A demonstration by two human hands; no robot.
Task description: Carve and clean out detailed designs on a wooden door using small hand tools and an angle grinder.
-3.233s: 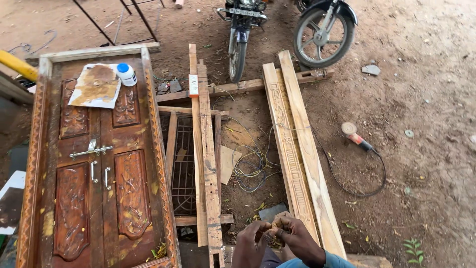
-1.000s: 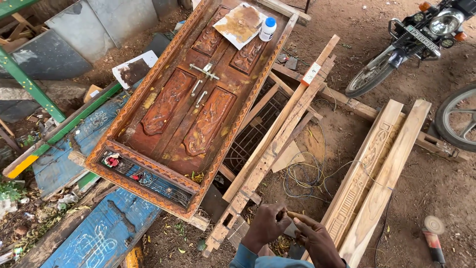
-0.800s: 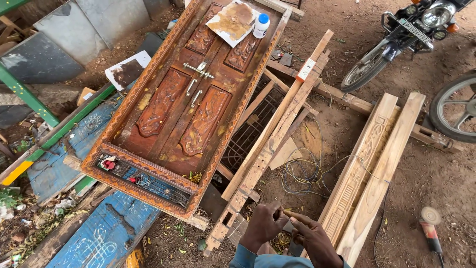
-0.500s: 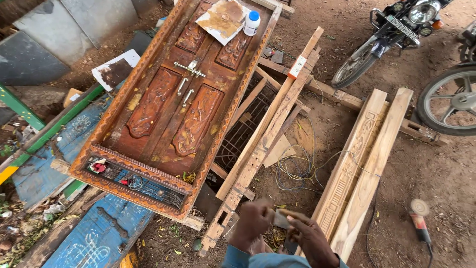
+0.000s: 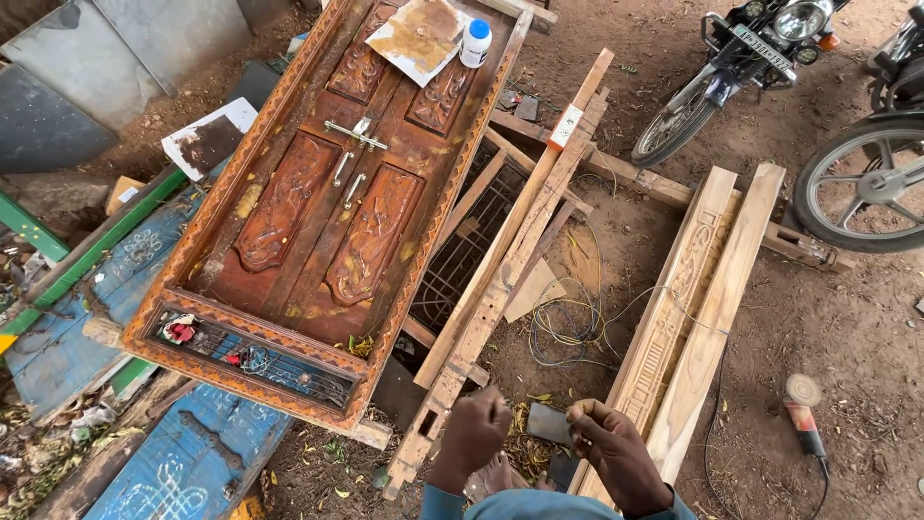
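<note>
Left hand [image 5: 478, 430] and right hand [image 5: 608, 445] close together at bottom centre, both curled shut, apparently pinching something too small to make out. Just beside them, long pale carved wooden plank [image 5: 674, 303] lower right and notched timber strip [image 5: 500, 289] centre. Probably readying a small piece; needs steady fingertip control next.

- I look down on a bare brown dirt floor [image 5: 847, 318] in flat daylight.
- A carved reddish-brown wooden door [image 5: 327, 202] lies flat — pale carved planks [image 5: 693, 299] lie to its right.
- Two parked motorcycles [image 5: 751, 58] stand at the top right.
</note>
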